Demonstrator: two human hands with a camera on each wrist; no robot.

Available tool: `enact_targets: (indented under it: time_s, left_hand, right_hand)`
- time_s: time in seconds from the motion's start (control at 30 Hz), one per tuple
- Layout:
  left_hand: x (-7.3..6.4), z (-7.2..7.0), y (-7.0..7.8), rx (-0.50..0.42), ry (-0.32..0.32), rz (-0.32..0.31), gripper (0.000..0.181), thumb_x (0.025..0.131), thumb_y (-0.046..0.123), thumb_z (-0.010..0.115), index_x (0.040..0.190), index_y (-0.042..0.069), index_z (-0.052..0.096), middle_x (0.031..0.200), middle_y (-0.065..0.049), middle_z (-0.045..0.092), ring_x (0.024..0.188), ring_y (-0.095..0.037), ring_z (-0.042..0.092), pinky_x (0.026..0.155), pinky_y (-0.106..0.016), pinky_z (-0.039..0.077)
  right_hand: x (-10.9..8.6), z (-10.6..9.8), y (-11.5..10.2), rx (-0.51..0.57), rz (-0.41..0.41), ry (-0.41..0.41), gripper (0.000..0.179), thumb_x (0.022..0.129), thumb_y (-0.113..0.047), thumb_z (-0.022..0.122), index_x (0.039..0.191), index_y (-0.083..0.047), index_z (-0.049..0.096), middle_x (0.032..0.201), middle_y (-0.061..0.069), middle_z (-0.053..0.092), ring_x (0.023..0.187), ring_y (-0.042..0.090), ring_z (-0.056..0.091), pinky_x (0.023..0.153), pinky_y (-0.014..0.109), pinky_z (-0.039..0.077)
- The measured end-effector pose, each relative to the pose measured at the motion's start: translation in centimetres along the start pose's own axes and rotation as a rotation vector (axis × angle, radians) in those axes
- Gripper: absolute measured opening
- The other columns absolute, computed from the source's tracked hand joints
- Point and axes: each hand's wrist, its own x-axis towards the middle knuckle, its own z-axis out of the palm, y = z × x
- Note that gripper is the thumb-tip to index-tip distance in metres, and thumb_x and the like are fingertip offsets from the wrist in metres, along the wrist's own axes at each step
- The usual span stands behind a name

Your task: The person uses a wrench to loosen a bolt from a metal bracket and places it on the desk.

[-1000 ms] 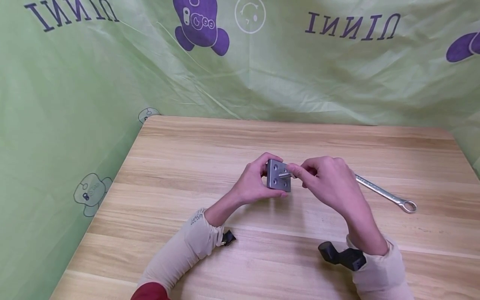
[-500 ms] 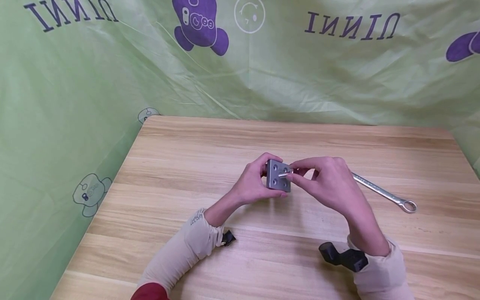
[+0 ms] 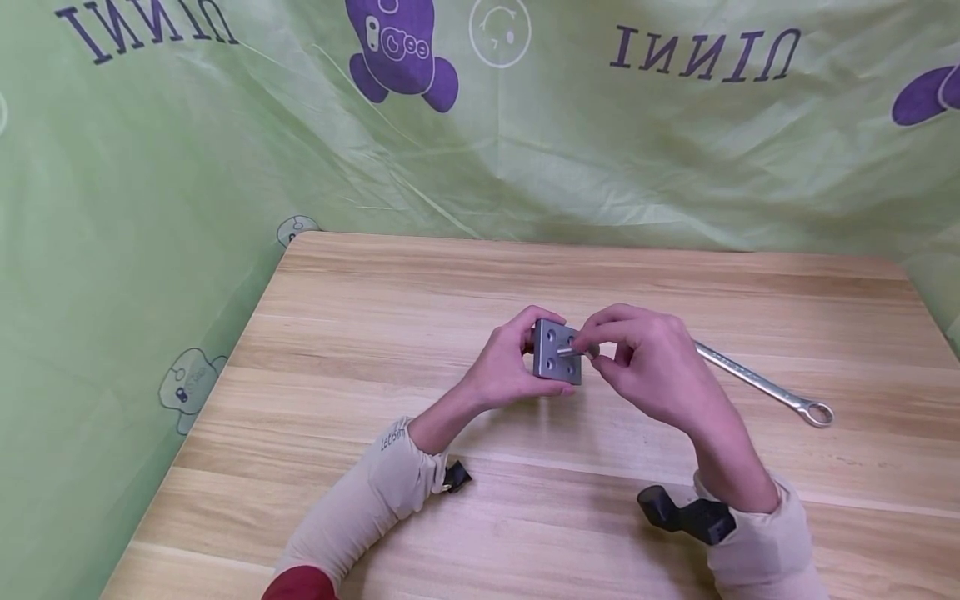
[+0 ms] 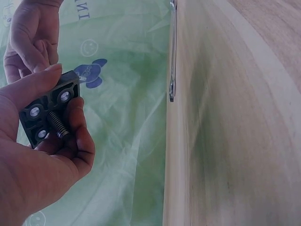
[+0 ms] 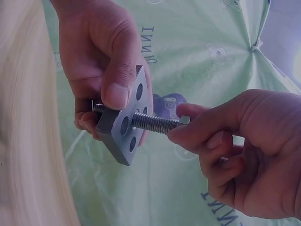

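Observation:
My left hand (image 3: 510, 367) grips a grey square metal plate (image 5: 121, 148) by its edges, holding it tilted above the table. Round holes sit near the plate's corners. A threaded bolt (image 5: 155, 123) runs through the plate's middle, and a good length of thread shows on the head side. My right hand (image 3: 663, 367) pinches the bolt near its hex head (image 5: 184, 120) between thumb and finger. On the other face, in the left wrist view, the bolt's threaded end (image 4: 57, 125) sticks out towards my curled left fingers, among round silver pieces near the corners.
A combination wrench (image 3: 772, 387) lies on the wooden table (image 3: 375, 292) to the right, its far end hidden behind my right hand. Green printed cloth (image 3: 525, 167) hangs behind the table and on the left. A black mount (image 3: 686, 512) sits at my right wrist.
My right thumb and fingers have shifted around the bolt's head, the fingertip now over its top and the thumb lower. The left hand and plate stay in place.

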Motion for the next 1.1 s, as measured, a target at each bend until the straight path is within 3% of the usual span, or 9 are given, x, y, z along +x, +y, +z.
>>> enact_targets:
  time_s: [0.17,0.3,0.43,0.6,0.83,1.1]
  left_hand:
    - [-0.02,0.0,0.01,0.011,0.004,-0.01,0.072,0.063,0.004,0.087,0.124,0.007,0.05,0.107,-0.016,0.069,0.082,-0.012,0.065,0.081,-0.04,0.054]
    - [-0.03,-0.02,-0.07,0.02,0.003,-0.008,0.073,0.063,0.005,0.087,0.125,0.005,0.05,0.108,-0.016,0.069,0.082,-0.012,0.066,0.081,-0.039,0.054]
    - [-0.04,-0.03,-0.08,0.018,0.003,0.004,0.072,0.063,0.003,0.087,0.125,0.005,0.049,0.106,-0.017,0.069,0.081,-0.011,0.066,0.081,-0.039,0.054]
    - [-0.04,0.0,-0.02,0.022,0.013,0.014,0.071,0.062,0.001,0.087,0.123,0.006,0.05,0.104,-0.016,0.069,0.078,-0.01,0.064,0.079,-0.039,0.054]
    - [0.05,0.04,-0.11,0.021,0.009,0.018,0.071,0.062,0.001,0.087,0.122,0.008,0.051,0.105,-0.016,0.069,0.079,-0.011,0.066,0.08,-0.038,0.055]
    - [0.07,0.11,-0.12,0.019,0.004,0.02,0.072,0.062,0.002,0.087,0.124,0.006,0.05,0.108,-0.016,0.069,0.08,-0.012,0.066,0.079,-0.039,0.055]
  right_hand:
    - [-0.06,-0.25,0.02,-0.012,0.021,-0.061,0.035,0.074,0.0,0.077,0.105,-0.014,0.072,0.096,0.001,0.072,0.053,0.001,0.047,0.051,0.019,0.042]
    - [0.08,-0.47,-0.11,-0.012,0.14,-0.097,0.046,0.079,-0.023,0.079,0.122,-0.014,0.063,0.1,0.002,0.071,0.051,0.006,0.05,0.049,0.022,0.042]
    - [0.35,-0.69,-0.27,-0.047,0.298,-0.103,0.041,0.087,-0.043,0.069,0.116,-0.014,0.066,0.094,0.001,0.072,0.058,0.013,0.056,0.053,0.025,0.042]
    - [0.45,-0.81,-0.24,-0.096,0.399,-0.153,0.046,0.091,-0.059,0.055,0.094,-0.017,0.073,0.074,-0.001,0.071,0.066,0.015,0.058,0.058,0.028,0.041]
    - [0.33,-0.77,-0.14,-0.109,0.397,-0.164,0.041,0.088,-0.055,0.061,0.082,-0.017,0.074,0.063,-0.003,0.066,0.059,0.014,0.054,0.055,0.027,0.039]
    - [0.26,-0.73,-0.26,-0.084,0.288,-0.104,0.018,0.084,-0.036,0.073,0.086,-0.018,0.074,0.076,-0.004,0.071,0.054,0.009,0.049,0.05,0.024,0.037]
